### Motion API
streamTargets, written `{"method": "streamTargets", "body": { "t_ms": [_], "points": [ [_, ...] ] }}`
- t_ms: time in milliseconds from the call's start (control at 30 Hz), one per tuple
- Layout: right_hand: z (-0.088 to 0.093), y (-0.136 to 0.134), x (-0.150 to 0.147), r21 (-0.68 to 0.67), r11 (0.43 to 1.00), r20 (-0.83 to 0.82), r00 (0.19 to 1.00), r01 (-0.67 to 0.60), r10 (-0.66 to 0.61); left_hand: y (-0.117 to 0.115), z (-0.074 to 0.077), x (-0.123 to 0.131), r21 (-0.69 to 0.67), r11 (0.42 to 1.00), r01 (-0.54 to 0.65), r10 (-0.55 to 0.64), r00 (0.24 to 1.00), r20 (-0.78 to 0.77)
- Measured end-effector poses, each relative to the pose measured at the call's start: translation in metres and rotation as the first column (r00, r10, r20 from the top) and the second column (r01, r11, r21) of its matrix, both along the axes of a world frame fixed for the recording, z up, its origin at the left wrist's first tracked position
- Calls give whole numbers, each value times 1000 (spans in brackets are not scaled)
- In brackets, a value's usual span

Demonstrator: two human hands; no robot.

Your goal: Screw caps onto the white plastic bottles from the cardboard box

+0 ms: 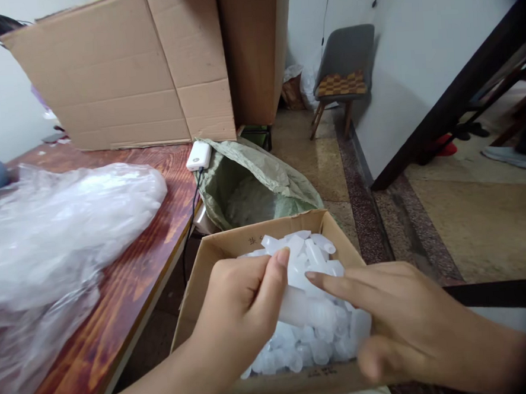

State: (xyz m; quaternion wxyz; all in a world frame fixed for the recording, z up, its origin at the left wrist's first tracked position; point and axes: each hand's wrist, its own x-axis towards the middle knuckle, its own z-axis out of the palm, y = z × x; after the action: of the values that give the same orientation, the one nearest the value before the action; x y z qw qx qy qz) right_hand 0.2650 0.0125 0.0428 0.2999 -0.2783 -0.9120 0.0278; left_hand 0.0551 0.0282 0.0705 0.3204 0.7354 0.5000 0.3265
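My left hand (247, 305) is closed in a fist round a translucent white plastic tube (303, 307), whose free end points to the right. My right hand (399, 313) is just to the right of that tube, index finger stretched out and thumb apart, slightly blurred; I see nothing held in it. Below both hands stands an open cardboard box (230, 242), filled with many similar translucent plastic tubes (313, 253). Part of the pile is hidden behind my hands.
A wooden table (159, 251) on the left bears a clear plastic bag (77, 214), a white power bank (199, 156) with a black cable and a large cardboard sheet (117, 75). Behind the box, an open green woven sack (283, 172) holds pale pieces. A grey chair (345, 52) stands farther back.
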Motion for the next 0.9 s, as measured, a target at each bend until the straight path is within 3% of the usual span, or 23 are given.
{"method": "streamTargets", "body": {
  "t_ms": [133, 300, 367, 433, 500, 600, 633, 667, 700, 767, 833, 900],
  "points": [
    [1, 5, -12, -92, 993, -26, 996, 78, -81, 0, 4, -2, -5, 1000, 19, -19, 1000, 12],
    [10, 4, -20, -204, 973, -86, 988, 107, -126, 2, 7, 0, -201, 979, -10, 17, 999, 33],
    [16, 6, -21, -250, 963, -127, 983, 98, -133, -2, 9, 3, -199, 980, -19, 31, 998, 61],
    [22, 10, -24, -311, 949, -190, 975, 56, -120, -6, 12, 4, -57, 997, -46, 49, 998, 37],
    [26, 17, -28, -420, 906, -242, 958, 40, -155, -3, 14, 2, 197, 977, -84, 96, 994, -52],
    [20, 31, -40, -600, 791, -146, 956, 120, -256, 33, 8, -9, 537, 827, -167, 319, 926, -202],
    [13, 34, -45, -608, 781, -57, 974, 139, -218, 53, 3, -14, 595, 779, -197, 407, 881, -240],
    [4, 37, -50, -578, 806, 46, 991, 126, -122, 74, -3, -20, 609, 770, -191, 449, 840, -305],
    [-6, 37, -56, -532, 845, 171, 985, 58, 40, 95, -11, -24, 614, 768, -184, 481, 799, -362],
    [-29, 34, -66, -437, 889, 389, 862, -138, 325, 124, -28, -30, 576, 809, -120, 450, 757, -474],
    [-47, 25, -74, -394, 892, 505, 759, -222, 412, 129, -43, -29, 543, 838, -47, 382, 762, -523],
    [-57, 16, -78, -383, 899, 539, 739, -212, 404, 113, -55, -24, 479, 874, 77, 253, 770, -586]
  ]
}}
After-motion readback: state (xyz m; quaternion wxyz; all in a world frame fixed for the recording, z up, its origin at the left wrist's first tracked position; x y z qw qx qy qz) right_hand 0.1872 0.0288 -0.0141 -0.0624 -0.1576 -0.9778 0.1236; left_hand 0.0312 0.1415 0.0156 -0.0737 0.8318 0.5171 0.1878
